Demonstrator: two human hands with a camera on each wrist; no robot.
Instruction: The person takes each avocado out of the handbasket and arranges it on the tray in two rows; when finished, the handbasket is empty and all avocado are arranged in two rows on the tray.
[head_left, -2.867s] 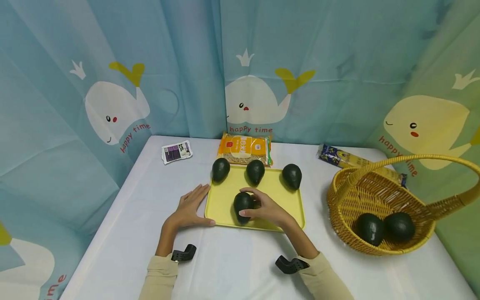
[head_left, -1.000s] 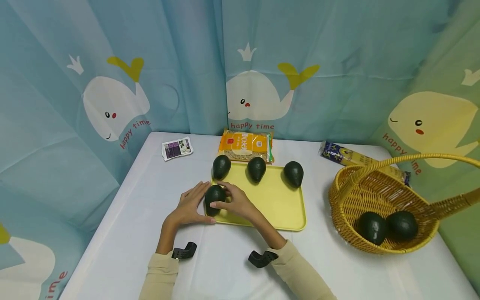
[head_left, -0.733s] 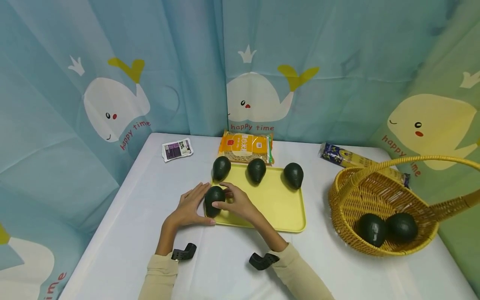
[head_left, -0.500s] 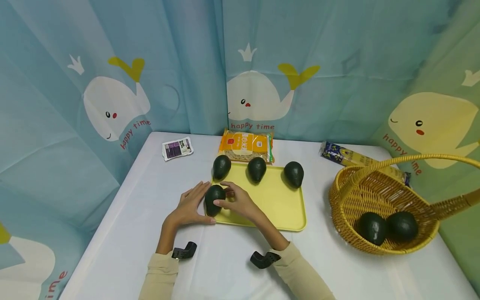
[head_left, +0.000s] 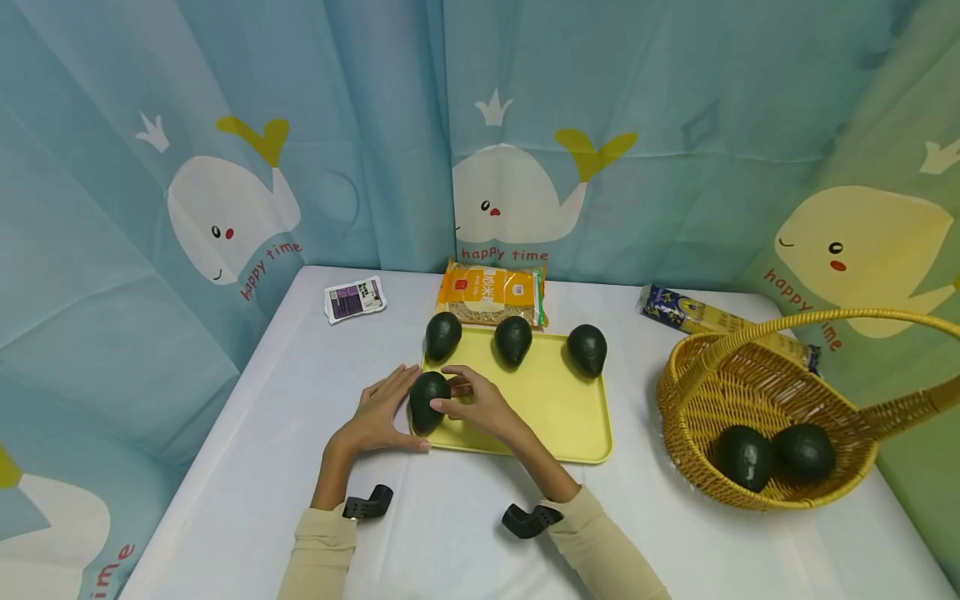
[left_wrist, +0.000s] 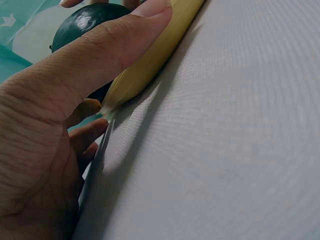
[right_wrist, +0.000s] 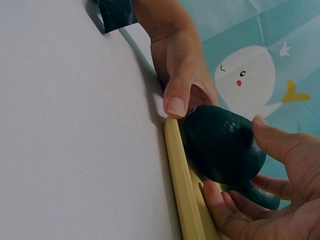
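Note:
In the head view a dark green avocado (head_left: 425, 410) lies at the near left corner of the yellow tray (head_left: 558, 417). My right hand (head_left: 480, 408) holds it from the right, thumb on its near side and curled fingers around the far side; the right wrist view shows this avocado (right_wrist: 222, 145) between thumb and fingers. My left hand (head_left: 381, 421) rests with straight fingers along the tray's left edge, thumb at the front corner. Three more avocados stand along the tray's far side: left (head_left: 443, 337), middle (head_left: 513, 342) and right (head_left: 587, 350).
A wicker basket (head_left: 678, 433) with a tall handle stands on the right, holding two avocados (head_left: 744, 457). Behind the tray lies an orange grain packet (head_left: 491, 293). A small purple-and-white pouch (head_left: 355, 300) lies back left, a long blue-and-yellow packet (head_left: 693, 315) behind the basket.
My right hand has moved the avocado left from the tray's near middle to the near left corner. Since then its thumb has slid slightly right over the avocado. My left hand has stayed put.

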